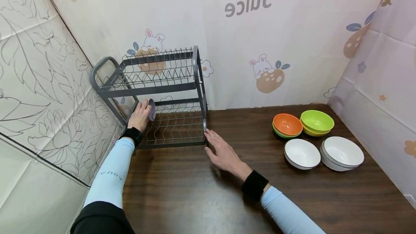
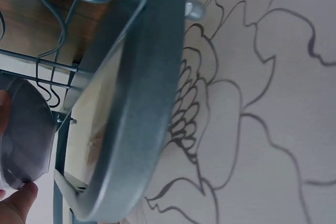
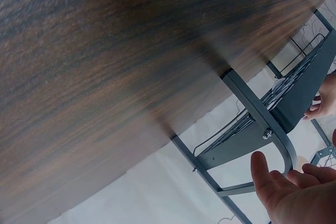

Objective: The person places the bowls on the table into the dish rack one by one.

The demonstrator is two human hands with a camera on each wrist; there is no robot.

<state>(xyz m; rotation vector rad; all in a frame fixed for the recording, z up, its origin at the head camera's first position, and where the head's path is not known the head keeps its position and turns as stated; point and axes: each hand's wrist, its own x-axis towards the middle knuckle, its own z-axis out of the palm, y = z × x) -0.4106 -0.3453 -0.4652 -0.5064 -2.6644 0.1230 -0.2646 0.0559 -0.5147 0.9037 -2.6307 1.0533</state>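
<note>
A grey two-tier dish rack (image 1: 169, 89) stands at the back left of the table. My left hand (image 1: 139, 116) reaches into its lower tier at the left end and holds a greyish-purple bowl (image 1: 151, 110) tilted on its side. In the left wrist view, a thumb and finger pinch the rim of that bowl (image 2: 29, 129) close to the wire rack. My right hand (image 1: 224, 152) is at the rack's front right post with its fingers extended. The right wrist view shows those fingers (image 3: 261, 174) beside the curved frame; contact is hard to tell.
Toward the right of the brown wooden table (image 1: 175, 190) sit an orange bowl (image 1: 287, 124) on a green one and a lime bowl (image 1: 317, 120) on a yellow one. Nearer are white bowls (image 1: 302, 152) and another white stack (image 1: 343, 151). Patterned cloth walls (image 1: 292, 28) border the table.
</note>
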